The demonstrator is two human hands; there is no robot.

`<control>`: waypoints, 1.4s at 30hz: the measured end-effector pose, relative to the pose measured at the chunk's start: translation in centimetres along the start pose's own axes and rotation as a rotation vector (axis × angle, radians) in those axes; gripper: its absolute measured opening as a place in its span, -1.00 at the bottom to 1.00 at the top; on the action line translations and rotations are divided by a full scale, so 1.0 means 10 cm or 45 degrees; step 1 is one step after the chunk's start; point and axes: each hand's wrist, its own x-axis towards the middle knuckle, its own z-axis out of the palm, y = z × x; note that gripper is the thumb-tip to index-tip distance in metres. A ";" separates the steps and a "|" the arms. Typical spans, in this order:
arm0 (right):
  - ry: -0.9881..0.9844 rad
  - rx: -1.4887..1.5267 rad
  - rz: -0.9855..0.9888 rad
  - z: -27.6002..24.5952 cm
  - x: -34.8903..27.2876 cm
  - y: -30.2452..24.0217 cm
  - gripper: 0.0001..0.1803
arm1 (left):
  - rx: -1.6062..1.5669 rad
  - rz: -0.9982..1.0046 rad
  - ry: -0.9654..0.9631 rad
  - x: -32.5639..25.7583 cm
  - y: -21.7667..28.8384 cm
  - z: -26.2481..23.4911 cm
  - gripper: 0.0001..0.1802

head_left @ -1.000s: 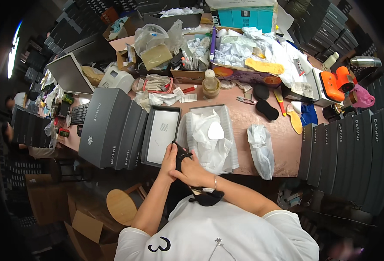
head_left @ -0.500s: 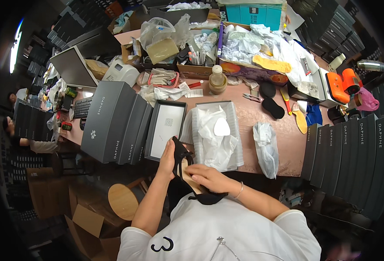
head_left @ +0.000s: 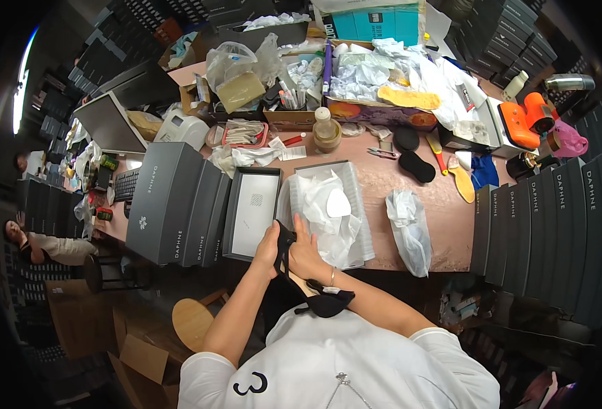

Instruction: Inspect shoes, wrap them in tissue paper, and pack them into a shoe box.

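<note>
A black strappy shoe [head_left: 331, 304] with a beige insole is held in front of my white shirt, its toe towards me and its heel end pointing at the table. My left hand [head_left: 267, 248] is closed around the heel end from the left. Against the heel strap, on the other side, lies my right hand [head_left: 303, 258] with fingers stretched up and apart. It covers part of the insole. Just beyond my hands sits an open shoebox [head_left: 347, 170] lined with white tissue paper [head_left: 325, 204]. A grey box lid with a white inside [head_left: 254, 204] lies left of it.
Closed grey shoeboxes stand at left [head_left: 164, 204] and right [head_left: 543, 225]. A tissue-wrapped bundle [head_left: 408, 232] lies right of the open box. Farther back are a pump bottle [head_left: 326, 131], a black oval pad [head_left: 417, 166] and a paper-filled carton [head_left: 382, 112]. A wooden stool [head_left: 192, 323] is at lower left.
My right hand has moved from the insole up to the heel end, its fingers now stretched out. The left hand keeps its hold. At far left, a person has come further into view.
</note>
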 end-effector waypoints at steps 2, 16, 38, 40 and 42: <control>0.114 0.149 -0.011 0.06 0.02 -0.05 -0.55 | 0.024 0.024 0.012 -0.06 0.05 -0.02 -0.48; -0.292 0.861 0.095 -1.16 -0.68 0.11 -0.60 | -0.309 0.139 -0.396 -0.16 0.11 -0.07 -0.41; 0.118 -0.125 -0.251 -1.05 -0.15 0.20 -0.57 | -0.398 -0.083 -0.050 -0.59 -0.45 0.30 -0.62; 0.532 -0.148 0.066 -1.25 -0.01 0.47 -0.49 | -0.343 -0.111 -0.003 -0.56 -0.34 0.22 -0.66; 0.240 0.022 0.217 -1.05 0.14 0.64 -0.48 | -0.324 -0.085 -0.090 -0.54 -0.23 0.27 -0.66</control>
